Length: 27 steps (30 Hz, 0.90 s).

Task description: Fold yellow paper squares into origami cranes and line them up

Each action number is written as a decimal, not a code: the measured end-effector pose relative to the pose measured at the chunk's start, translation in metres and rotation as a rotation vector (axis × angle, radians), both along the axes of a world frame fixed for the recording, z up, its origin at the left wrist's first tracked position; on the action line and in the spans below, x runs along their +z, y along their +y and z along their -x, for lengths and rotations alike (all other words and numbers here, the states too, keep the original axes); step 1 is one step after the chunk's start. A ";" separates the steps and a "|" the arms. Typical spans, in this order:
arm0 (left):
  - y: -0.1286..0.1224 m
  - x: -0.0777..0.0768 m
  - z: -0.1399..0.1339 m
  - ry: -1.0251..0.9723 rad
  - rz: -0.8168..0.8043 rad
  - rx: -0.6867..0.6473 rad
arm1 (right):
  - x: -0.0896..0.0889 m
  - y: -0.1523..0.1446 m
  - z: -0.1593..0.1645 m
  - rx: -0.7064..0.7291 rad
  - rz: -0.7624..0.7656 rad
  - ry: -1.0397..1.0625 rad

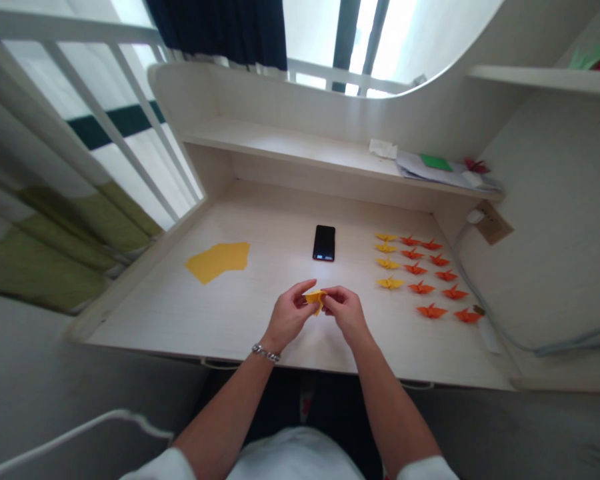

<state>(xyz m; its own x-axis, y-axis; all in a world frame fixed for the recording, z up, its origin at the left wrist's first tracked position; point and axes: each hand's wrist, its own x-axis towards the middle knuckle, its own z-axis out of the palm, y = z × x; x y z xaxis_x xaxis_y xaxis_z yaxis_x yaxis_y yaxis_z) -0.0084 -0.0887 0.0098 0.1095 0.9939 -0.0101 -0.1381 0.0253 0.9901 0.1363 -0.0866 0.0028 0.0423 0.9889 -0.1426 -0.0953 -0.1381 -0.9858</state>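
Observation:
Between my two hands, just above the desk's front half, is a small piece of folded yellow origami paper (314,298). My left hand (289,316) grips its left side between thumb and fingers. From the other side, my right hand (347,312) pinches its right edge; the fingertips partly cover the folds. To the right stand rows of folded paper cranes, yellow cranes (389,283) in one column and orange cranes (422,288) in two. On the left lies a fanned stack of yellow paper sheets (220,261).
A black phone (325,243) lies on the white desk (275,230) beyond my hands. Papers (425,171) with a green square rest on the back shelf (290,151). A cable (500,323) runs along the right wall below a socket (493,223). White rails border the left side.

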 end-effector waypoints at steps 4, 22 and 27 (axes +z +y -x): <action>-0.001 0.002 0.000 -0.050 0.043 0.076 | 0.003 0.001 0.000 0.022 0.010 0.020; -0.002 -0.003 0.001 -0.266 0.158 -0.028 | 0.011 -0.003 0.006 0.051 0.016 0.057; -0.002 -0.004 0.006 -0.157 0.097 -0.045 | 0.007 -0.002 0.005 0.032 -0.036 -0.047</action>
